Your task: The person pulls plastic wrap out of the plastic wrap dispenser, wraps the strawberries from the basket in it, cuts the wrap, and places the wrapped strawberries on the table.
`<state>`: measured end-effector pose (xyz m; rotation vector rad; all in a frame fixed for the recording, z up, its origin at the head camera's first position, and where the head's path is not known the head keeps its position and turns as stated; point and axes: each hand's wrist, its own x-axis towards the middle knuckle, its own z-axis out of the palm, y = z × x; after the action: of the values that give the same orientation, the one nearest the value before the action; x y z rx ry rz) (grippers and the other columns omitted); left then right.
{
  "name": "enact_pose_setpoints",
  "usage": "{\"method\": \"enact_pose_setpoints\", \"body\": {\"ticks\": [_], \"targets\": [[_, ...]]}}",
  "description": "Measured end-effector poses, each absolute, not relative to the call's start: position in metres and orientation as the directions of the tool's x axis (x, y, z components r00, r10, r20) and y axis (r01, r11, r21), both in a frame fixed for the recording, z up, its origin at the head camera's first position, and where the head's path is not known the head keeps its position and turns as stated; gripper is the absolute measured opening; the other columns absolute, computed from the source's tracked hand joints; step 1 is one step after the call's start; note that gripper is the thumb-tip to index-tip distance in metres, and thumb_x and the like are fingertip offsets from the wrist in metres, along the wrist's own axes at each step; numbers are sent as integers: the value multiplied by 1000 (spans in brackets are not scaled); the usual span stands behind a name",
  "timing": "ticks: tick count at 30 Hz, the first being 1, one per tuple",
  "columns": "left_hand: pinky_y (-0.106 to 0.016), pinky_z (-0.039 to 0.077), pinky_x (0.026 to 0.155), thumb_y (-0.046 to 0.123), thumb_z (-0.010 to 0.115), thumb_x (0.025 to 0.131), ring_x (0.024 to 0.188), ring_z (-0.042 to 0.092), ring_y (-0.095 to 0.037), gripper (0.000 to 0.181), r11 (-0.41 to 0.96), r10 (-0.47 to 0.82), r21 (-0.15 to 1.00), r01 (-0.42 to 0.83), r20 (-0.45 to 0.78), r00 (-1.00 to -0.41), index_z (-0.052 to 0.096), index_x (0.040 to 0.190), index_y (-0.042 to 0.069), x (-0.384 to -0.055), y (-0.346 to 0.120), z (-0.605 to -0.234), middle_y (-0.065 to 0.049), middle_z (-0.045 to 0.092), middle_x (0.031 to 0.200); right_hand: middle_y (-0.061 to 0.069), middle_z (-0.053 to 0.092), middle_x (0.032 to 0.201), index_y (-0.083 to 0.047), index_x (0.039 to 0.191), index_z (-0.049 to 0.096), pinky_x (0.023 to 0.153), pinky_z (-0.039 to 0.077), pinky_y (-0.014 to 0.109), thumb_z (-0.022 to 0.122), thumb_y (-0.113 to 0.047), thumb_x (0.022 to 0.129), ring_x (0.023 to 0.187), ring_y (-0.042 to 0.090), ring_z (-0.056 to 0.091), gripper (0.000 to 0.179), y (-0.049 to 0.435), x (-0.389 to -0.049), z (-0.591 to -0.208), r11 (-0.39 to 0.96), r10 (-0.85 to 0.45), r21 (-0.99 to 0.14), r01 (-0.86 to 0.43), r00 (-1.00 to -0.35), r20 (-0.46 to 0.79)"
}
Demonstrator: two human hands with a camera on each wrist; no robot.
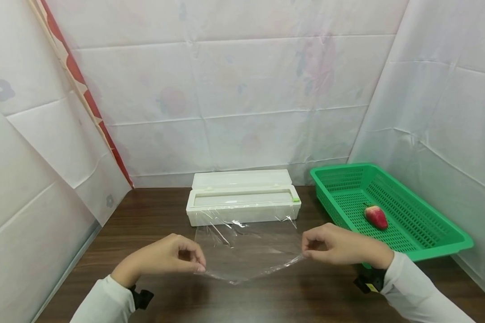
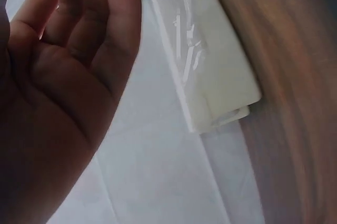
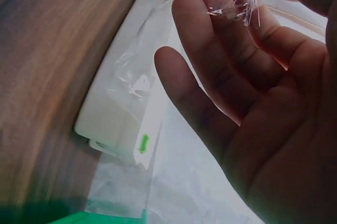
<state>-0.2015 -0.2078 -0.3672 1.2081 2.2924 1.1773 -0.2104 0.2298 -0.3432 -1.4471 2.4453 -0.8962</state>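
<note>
A sheet of clear plastic wrap (image 1: 250, 251) stretches toward me from a white wrap dispenser box (image 1: 242, 214), whose lid (image 1: 242, 179) stands raised at the back. My left hand (image 1: 167, 256) pinches the sheet's near left corner between thumb and fingers. At the near right corner, my right hand (image 1: 339, 246) pinches the film the same way. The front edge sags between both hands, above the table. In the right wrist view, bunched film (image 3: 245, 8) shows at the thumb and fingertips, and a green slider (image 3: 143, 143) sits on the box's end.
A green plastic basket (image 1: 448, 242) stands to the right, close to my right forearm, with a red and pale yellow fruit (image 1: 376, 217) inside. The dark wooden table (image 1: 153, 211) meets a white sheet-covered wall (image 1: 242, 89) behind the box.
</note>
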Motion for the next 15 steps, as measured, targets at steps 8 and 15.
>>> {"method": "enact_pose_setpoints", "body": {"ticks": [8, 15], "targets": [[-26, 55, 65, 21, 76, 92, 71, 60, 1, 8, 341, 813, 746, 573, 71, -577, 74, 93, 28, -204, -207, -384, 11, 69, 78, -14, 65, 88, -18, 92, 68, 75, 56, 24, 67, -13, 97, 82, -1, 61, 7, 225, -212, -359, 342, -860, -536, -771, -487, 152], [-27, 54, 71, 25, 76, 91, 72, 61, -1, 4, 387, 776, 716, 581, 87, -625, 75, 90, 21, -205, -209, -388, 15, 67, 77, -17, 64, 88, -21, 92, 67, 75, 56, 25, 69, -12, 95, 83, -1, 61, 10, 224, -213, -371, 377, -844, -549, -746, -521, 128]]}}
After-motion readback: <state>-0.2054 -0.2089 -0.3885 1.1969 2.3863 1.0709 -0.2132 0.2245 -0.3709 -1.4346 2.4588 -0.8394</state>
